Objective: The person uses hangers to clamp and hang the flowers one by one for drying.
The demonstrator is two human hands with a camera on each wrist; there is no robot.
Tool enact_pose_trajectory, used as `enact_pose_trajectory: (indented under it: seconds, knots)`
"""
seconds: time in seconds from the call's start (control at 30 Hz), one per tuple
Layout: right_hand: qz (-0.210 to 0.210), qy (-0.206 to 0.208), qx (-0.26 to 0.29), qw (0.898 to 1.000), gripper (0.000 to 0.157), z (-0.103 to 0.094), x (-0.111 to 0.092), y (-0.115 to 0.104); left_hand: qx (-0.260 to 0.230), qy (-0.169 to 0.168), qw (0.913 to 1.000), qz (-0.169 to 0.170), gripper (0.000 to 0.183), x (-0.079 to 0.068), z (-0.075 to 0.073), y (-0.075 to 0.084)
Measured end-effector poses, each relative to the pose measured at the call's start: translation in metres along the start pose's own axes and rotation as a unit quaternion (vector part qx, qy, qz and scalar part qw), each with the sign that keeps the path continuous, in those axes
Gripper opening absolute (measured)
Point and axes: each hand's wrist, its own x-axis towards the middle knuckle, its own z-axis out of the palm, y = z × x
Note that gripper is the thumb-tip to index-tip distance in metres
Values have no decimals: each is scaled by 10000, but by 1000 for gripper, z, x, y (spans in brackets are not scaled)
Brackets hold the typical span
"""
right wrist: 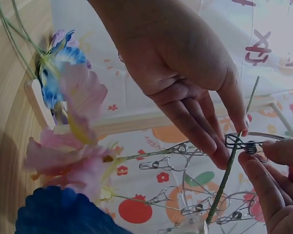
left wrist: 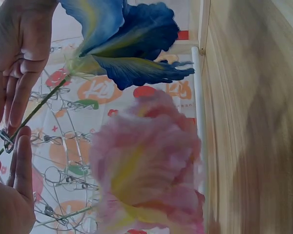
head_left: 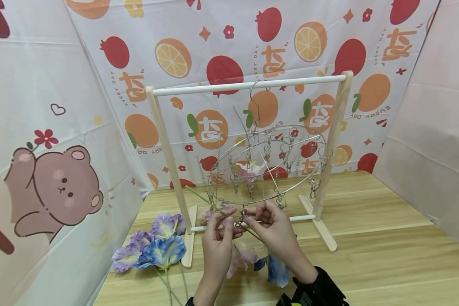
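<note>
Blue flower (head_left: 278,271), stem (left wrist: 41,103) at a wire clip (right wrist: 251,147) between both hands (head_left: 219,240) (head_left: 281,238).

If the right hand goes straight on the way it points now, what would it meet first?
Besides the metal clip it pinches, the right hand would probably meet the green stem first, with the left hand close behind it; exact depth is hard to judge.

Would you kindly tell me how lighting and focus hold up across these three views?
Head: fairly even light, faint shadow on right-hand sheet; left wrist: pink flower softer than blue flower, shadow darkening the tabletop; right wrist: white cloth looks washed out.
</note>
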Motion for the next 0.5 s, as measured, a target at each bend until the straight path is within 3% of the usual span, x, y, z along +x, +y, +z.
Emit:
enact_pose_trajectory:
  seconds: [0.17,0.5]
  knots:
    - [142,53,-161,9998,16,-2,-1,0,24,-36,10000,49,18,0,0,0]
    - [201,108,-794,9966,9,-5,-6,-1,167,-126,9995,-249,22,-1,-3,1]
